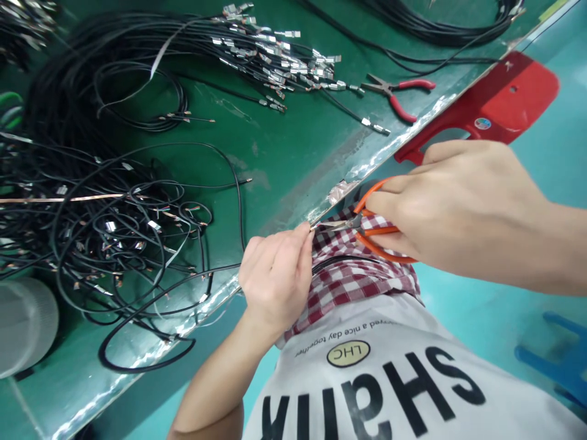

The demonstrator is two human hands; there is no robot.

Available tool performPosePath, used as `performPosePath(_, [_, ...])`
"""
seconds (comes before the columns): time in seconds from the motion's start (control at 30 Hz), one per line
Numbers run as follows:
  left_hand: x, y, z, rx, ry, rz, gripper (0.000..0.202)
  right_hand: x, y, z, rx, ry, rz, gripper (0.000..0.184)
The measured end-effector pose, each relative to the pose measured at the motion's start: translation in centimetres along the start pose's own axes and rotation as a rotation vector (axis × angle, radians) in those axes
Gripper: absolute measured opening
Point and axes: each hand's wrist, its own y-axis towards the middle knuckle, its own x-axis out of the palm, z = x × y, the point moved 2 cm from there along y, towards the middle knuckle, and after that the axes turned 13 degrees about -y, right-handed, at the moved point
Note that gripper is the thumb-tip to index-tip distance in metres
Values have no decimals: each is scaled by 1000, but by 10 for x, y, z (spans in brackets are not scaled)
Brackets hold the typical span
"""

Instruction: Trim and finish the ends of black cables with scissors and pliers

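My right hand (440, 208) is wrapped round the orange handles of a pair of scissors (354, 222). Their narrow metal blades point left and meet the fingertips of my left hand (277, 272). That hand is closed in a pinch on the end of a black cable (220, 268), over the table edge. Only a small tip of the cable shows by the blades; whether they are cutting into it I cannot tell. From my left hand the cable runs back toward a tangled pile of black cables (132, 226) on the green table (275, 153).
A bundle of cables with metal connectors (284, 61) lies across the far side. Red-handled pliers (398, 95) rest near the edge, close to a red plastic piece (513, 98) jutting past it. A whitish tub (27, 324) stands at left, a blue stool (554, 354) at lower right.
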Motion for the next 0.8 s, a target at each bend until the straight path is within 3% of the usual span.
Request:
performPosePath(0.23, [1,-2,-2,6,18,0,25,0,2,-4,-20,-36,-49,27])
performPosePath(0.57, [1,-1,0,19,33,-4,25,-1,3,-4,14,82,-33,26])
performPosePath(0.8, [3,-1,-1,22,38,-8,24,-1,8,-3,-33,-57,-67,25])
